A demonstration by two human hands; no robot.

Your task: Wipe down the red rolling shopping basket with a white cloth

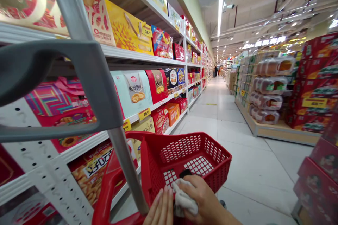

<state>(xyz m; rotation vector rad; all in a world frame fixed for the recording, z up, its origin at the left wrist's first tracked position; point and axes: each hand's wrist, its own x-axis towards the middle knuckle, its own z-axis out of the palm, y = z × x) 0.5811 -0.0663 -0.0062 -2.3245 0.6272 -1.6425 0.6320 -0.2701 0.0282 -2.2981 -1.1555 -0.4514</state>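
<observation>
A red plastic shopping cart (pixel 216 163) with a perforated basket stands in front of me. My right hand (pixel 204 197) is closed around a crumpled white cloth (pixel 182 198) at the near side of the basket. Just left of it, my left hand (pixel 160 209) lies with its fingers stretched out side by side, close to the cloth. Whether it touches the cloth or the cart is unclear. A small black part (pixel 185 173) shows beyond the cloth. The cart's grey handle (pixel 102 88) and its metal post (pixel 129 172) rise at the left, near the camera.
Shelves of boxed snacks (pixel 137 89) with yellow price tags run along the left, close to the cart. On the right stand a low display platform (pixel 285 139) with stacked plastic jars (pixel 274 84) and red boxes (pixel 314 84). The tiled aisle (pixel 211 112) stretches ahead, with people far off.
</observation>
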